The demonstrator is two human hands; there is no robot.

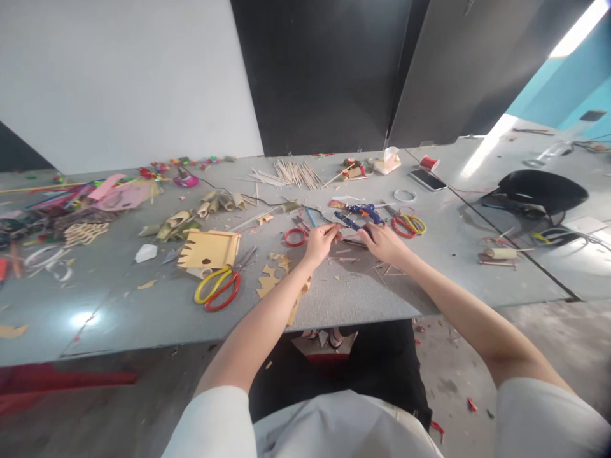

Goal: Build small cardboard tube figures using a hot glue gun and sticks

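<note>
My left hand [321, 243] is closed, its fingertips pinched together low over the table; whatever they hold is too small to make out. Beside it, my right hand [383, 243] is closed around a slim dark blue tool [347, 221], which sticks out up and to the left; its exact kind is unclear. Thin stick pieces [346, 259] lie just below the hands. Behind the right hand rests a blue glue gun [365, 211]. Red-and-yellow scissors [409, 225] are at its right, and a blue pen-like stick [310, 216] lies beyond the left hand.
A notched yellow card box [210, 249] and larger scissors [219, 286] lie left, near cardboard scraps [272, 277]. Bamboo pieces [179, 222], thin sticks [298, 173] and a tissue pack [386, 162] are farther back. Right are a phone [428, 179] and a black curved object [544, 191].
</note>
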